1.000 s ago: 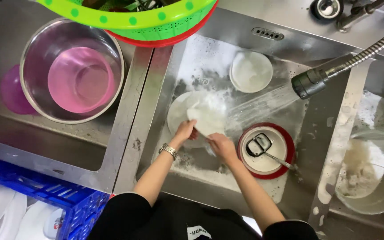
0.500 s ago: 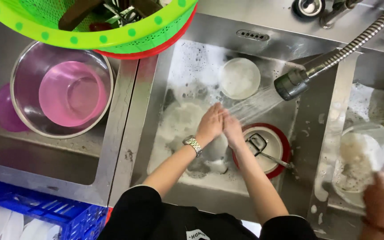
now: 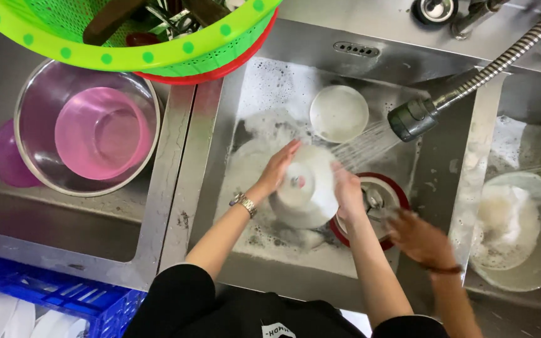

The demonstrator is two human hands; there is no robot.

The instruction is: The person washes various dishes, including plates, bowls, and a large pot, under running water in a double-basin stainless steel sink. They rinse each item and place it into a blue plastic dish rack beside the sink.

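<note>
Presently, a white bowl (image 3: 305,188) is held upside down over the middle sink (image 3: 264,81), clamped between the left hand (image 3: 278,168) at nine o'clock and the right hand (image 3: 349,191) at three o'clock. Water is sprayed onto it from the faucet head (image 3: 411,119) at two o'clock. Another person's hand (image 3: 417,241) is seen over a red-rimmed dish (image 3: 391,181) at four o'clock.

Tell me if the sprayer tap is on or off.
On: the sprayer head sends a spray across the sink toward the white bowl held in both hands.
</note>
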